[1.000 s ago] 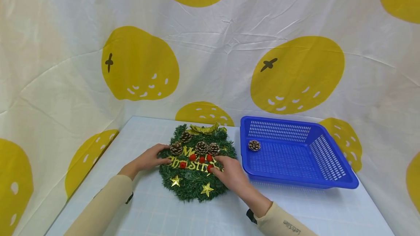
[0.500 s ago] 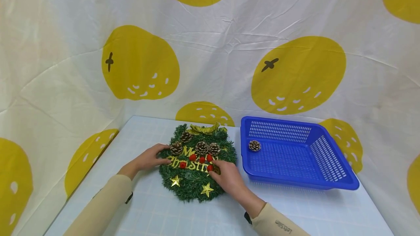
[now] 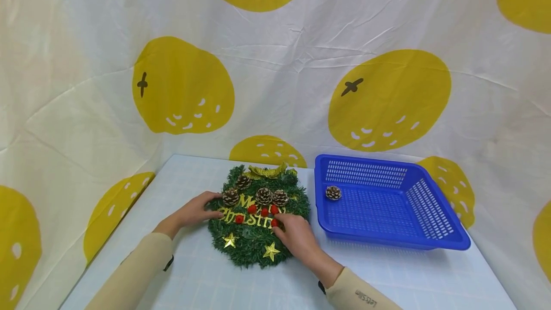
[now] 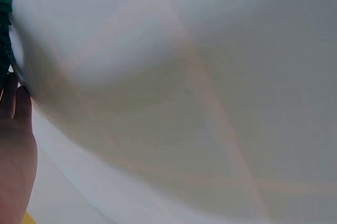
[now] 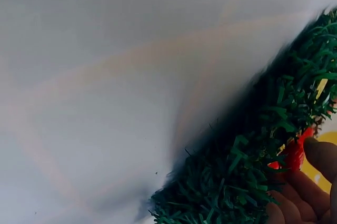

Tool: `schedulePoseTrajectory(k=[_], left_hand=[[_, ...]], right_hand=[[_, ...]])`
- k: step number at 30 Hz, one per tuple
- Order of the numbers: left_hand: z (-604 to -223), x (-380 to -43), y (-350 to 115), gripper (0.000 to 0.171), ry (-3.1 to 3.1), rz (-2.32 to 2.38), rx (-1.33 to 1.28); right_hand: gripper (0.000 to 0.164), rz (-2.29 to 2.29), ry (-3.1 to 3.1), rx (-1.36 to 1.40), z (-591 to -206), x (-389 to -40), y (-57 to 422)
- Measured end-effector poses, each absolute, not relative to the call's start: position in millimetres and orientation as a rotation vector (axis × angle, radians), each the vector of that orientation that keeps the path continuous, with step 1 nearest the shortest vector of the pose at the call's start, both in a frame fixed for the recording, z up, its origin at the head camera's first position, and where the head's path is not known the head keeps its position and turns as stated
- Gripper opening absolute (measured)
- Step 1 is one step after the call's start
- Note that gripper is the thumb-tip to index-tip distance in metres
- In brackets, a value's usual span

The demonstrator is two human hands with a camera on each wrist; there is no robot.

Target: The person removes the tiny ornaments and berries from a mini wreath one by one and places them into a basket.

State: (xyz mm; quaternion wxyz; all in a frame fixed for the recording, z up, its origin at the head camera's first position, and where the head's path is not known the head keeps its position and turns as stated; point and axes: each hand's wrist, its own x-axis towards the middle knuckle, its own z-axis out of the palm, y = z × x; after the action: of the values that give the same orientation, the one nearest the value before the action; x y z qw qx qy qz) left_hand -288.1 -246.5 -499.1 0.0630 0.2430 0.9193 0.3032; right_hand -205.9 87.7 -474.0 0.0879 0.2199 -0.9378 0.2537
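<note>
On the pale table [image 3: 206,281], green wreath [image 3: 254,248] beside blue basket [image 3: 430,240], left hand [image 3: 193,212] flat fingers pressing wreath's left edge, right hand [image 3: 297,236] pinching red berry [image 3: 274,222], free table in front.

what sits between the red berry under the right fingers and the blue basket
Nothing visible blocks it. The right hand pinches a red berry on the wreath; only the wreath's right edge and bare table lie before the blue basket.

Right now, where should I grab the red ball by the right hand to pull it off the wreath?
Pinch the red ball by its round sides with fingertips, coming from above and the near right, where the right hand already is. It sits on top of the flat wreath, so its upper half is free; gold letters crowd its left.
</note>
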Motion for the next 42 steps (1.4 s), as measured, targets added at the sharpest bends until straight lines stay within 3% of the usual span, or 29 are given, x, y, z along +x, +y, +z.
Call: schedulePoseTrajectory(k=[36,42], left_hand=[[-496,-286,-246,0.068,2.764,0.933,0.72],[-498,-287,-247,0.07,2.765,0.926,0.717]], right_hand=[[0.014,0.808,-2.696,0.598,-461,-207,84],[0.02,0.801,-2.667,0.601,-447,-206,84]])
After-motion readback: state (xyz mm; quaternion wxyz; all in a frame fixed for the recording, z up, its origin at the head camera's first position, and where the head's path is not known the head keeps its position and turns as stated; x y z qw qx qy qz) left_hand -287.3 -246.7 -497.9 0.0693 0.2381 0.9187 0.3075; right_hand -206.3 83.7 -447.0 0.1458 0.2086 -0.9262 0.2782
